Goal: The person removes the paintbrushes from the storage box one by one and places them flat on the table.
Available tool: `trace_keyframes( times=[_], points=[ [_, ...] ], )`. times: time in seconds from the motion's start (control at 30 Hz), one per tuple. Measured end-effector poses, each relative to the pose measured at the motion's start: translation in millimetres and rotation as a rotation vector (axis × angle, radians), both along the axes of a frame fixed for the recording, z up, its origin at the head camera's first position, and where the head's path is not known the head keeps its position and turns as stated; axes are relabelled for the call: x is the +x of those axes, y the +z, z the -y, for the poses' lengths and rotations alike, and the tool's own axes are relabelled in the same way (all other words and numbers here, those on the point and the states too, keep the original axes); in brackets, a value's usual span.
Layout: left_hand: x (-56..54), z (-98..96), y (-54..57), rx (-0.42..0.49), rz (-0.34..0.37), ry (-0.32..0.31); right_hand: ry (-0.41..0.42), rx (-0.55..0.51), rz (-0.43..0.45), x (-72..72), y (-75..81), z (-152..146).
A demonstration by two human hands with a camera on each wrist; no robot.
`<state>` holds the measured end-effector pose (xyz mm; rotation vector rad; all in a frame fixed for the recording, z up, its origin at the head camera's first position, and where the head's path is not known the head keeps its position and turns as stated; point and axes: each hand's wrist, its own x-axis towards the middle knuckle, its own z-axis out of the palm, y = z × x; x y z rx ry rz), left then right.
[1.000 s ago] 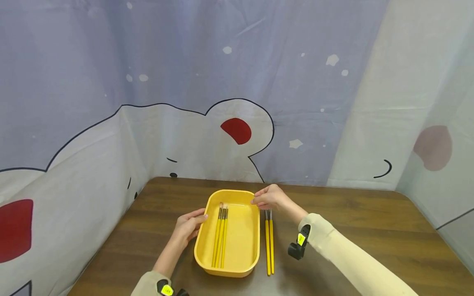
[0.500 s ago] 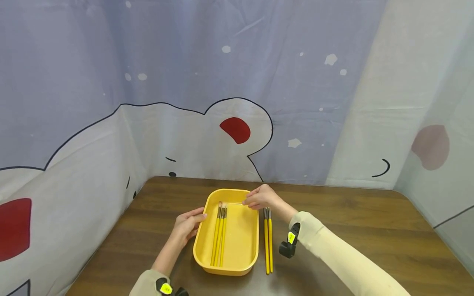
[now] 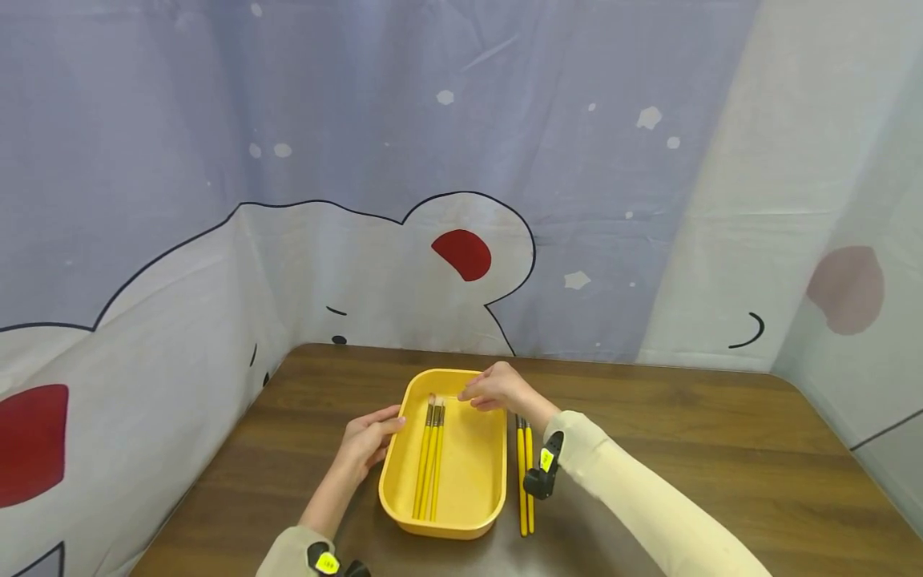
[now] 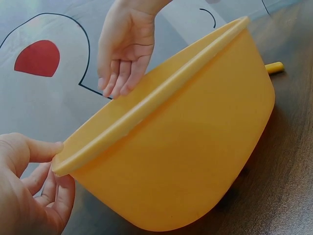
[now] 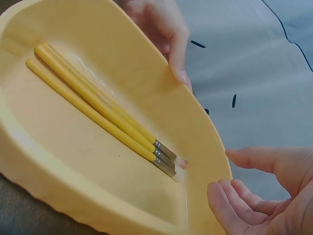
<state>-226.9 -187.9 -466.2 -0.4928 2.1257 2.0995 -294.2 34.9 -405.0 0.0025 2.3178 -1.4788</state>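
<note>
A yellow plastic tray sits on the table with three yellow-handled paintbrushes side by side along its left part, bristles toward the far end. My left hand grips the tray's left rim, thumb on top and fingers below, as the left wrist view shows. Over the tray's far right corner hovers my right hand; in the right wrist view its fingers are loosely bent and hold nothing. Two more paintbrushes lie on the table just right of the tray, their far ends partly covered by my right arm.
The brown wooden table extends on both sides of the tray. Behind it hangs a printed curtain, which also covers the sides. A black wrist camera is strapped to my right sleeve.
My right hand has moved left from the tray's right rim to over its far right corner. The left hand, the tray and the paintbrushes stay where they were.
</note>
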Motion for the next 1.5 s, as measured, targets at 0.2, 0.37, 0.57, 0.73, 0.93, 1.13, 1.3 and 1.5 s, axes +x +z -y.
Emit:
trace_keyframes(
  times=[0.2,0.37,0.57,0.73,0.93,1.13,1.3,1.5],
  points=[
    [0.6,-0.8,0.6,0.007,0.0,0.003,0.01,-0.008,0.0,-1.4,-1.6,9],
    [-0.6,-0.9,1.6,0.005,0.001,0.005,0.015,-0.025,0.006,-1.7,-2.5,14],
    [-1.1,-0.4,1.7,0.0,-0.001,0.004,-0.001,-0.026,0.015,-4.2,-6.2,21],
    [-1.0,-0.7,0.6,0.003,-0.004,0.004,-0.027,-0.034,0.033,-6.7,-11.5,27],
    [-2.5,-1.1,0.1,-0.011,-0.003,-0.004,-0.051,-0.042,0.061,-7.8,-17.0,31],
    [-1.9,-1.5,0.6,-0.029,0.0,-0.003,-0.055,0.002,0.053,-6.7,-24.9,34],
    [-1.8,-1.3,-0.1,-0.022,-0.002,0.001,-0.074,0.014,0.061,-4.1,-31.7,35],
    [-1.7,-1.3,-1.7,0.003,-0.01,0.007,-0.088,-0.016,0.092,-4.7,-37.0,37]
  ],
)
